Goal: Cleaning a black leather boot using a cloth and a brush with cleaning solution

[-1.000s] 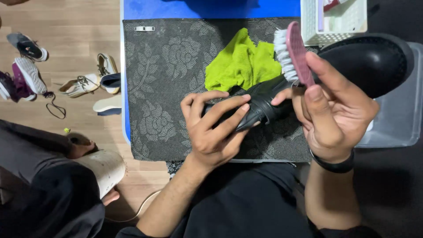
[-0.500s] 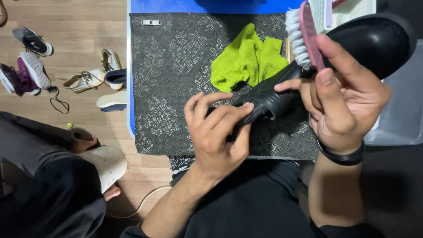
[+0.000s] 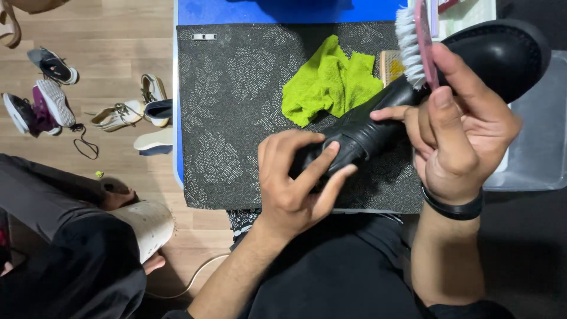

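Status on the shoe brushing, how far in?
Done: nothing clearly finished; whether the black shoe is clean cannot be told. In hand: left hand grips the shoe's heel end, right hand holds the pink brush, bristles at the shoe's upper. Left: green cloth lies unused on the patterned mat.
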